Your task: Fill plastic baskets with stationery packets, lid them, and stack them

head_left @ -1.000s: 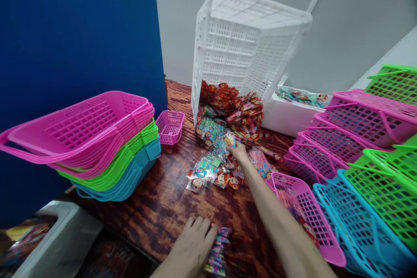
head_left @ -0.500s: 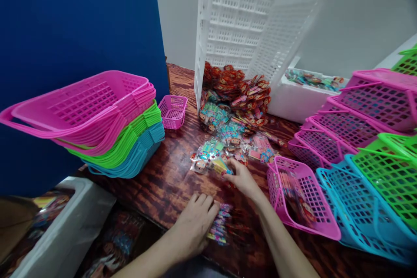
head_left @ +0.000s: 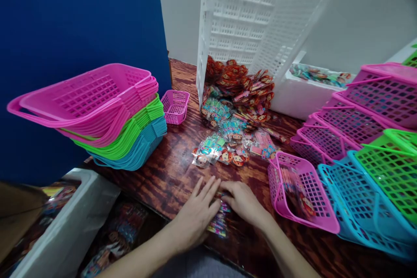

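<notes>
Near the front edge of the brown wood-grain table, a row of small printed plastic packets (head_left: pixel 218 222) lies between my hands. My left hand (head_left: pixel 198 210) rests along its left side, fingers stretched forward and thumb by the packets. My right hand (head_left: pixel 244 202) is at the row's far end, fingers bent together over a packet that they mostly hide. Beyond my fingers lie loose clear packets (head_left: pixel 208 150) with cartoon heads, some with green-blue contents and others pink. They trail from a larger heap of red-haired cartoon packets (head_left: pixel 241 82).
A white mesh crate (head_left: pixel 241 17) stands tipped on its side behind the heap. Nested pink, green and blue baskets (head_left: pixel 130 139) stand at left. On the right, a pink basket (head_left: pixel 325 221) holds packets beside stacked filled baskets (head_left: pixel 348 119). White foam boxes (head_left: pixel 293 95) are behind and lower left.
My right hand has drawn back from the loose packets to the row, and a yellow-blue packet has left the loose pile. My left hand's fingers have stretched forward.
</notes>
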